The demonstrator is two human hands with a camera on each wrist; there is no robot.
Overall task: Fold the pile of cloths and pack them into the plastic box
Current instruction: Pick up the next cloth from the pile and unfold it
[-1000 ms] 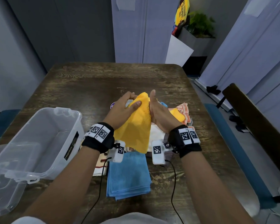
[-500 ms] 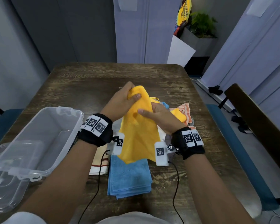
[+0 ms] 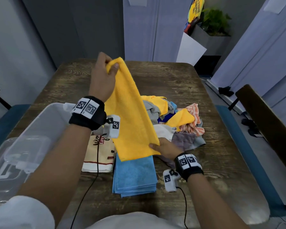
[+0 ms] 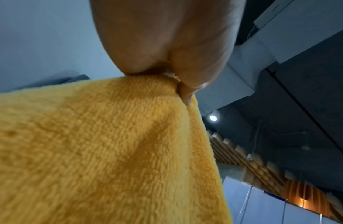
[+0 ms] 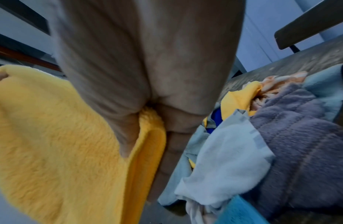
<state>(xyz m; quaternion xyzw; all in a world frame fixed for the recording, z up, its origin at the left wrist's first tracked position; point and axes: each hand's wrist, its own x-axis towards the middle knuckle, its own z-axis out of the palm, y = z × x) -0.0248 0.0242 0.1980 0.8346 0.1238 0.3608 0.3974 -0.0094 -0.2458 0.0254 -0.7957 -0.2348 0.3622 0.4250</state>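
A yellow cloth [image 3: 132,116] hangs stretched between my hands above the table. My left hand [image 3: 104,75] pinches its top end, raised high over the far side; the left wrist view shows that pinch on the yellow cloth [image 4: 109,144]. My right hand [image 3: 163,147] pinches the lower right edge of the yellow cloth [image 5: 57,144]. A folded blue cloth [image 3: 134,176] lies under the hanging end, with a folded white printed cloth [image 3: 99,154] to its left. The clear plastic box [image 3: 36,129] stands at the left. The loose pile of cloths [image 3: 177,123] lies at the right.
The box's clear lid [image 3: 8,164] leans at its near side, at the table's left edge. A dark wooden chair back [image 3: 269,123] stands to the right of the table [image 3: 180,80]. Black cables run from my wrist cameras toward my body.
My left hand has lifted the cloth's top end up and away. My right hand has slid down the edge to the lower corner, so the cloth now hangs stretched out long.
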